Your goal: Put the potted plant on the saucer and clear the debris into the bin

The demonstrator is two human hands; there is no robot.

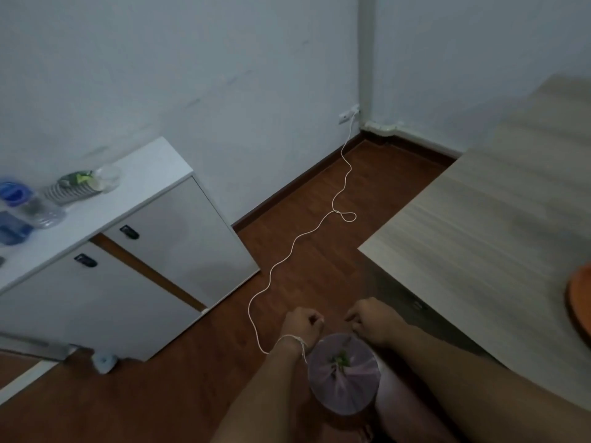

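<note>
A round bin (323, 391) lined with a pale pink bag stands on the floor, low in the view between my forearms. Green plant debris (342, 361) lies in the middle of the bag. My left hand (302, 322) hovers just beyond the bin's far left rim, fingers curled in with nothing visible in them. My right hand (372, 321) is over the far right rim, fingers also curled, their tips near the bag's edge. An orange saucer (580, 298) shows partly at the right edge, on the table. The potted plant is out of view.
A light wooden table (479, 235) fills the right side. A white cabinet (128, 251) stands at the left with bottles (76, 183) on top. A white cord (297, 241) runs across the brown floor from a wall socket toward the bin.
</note>
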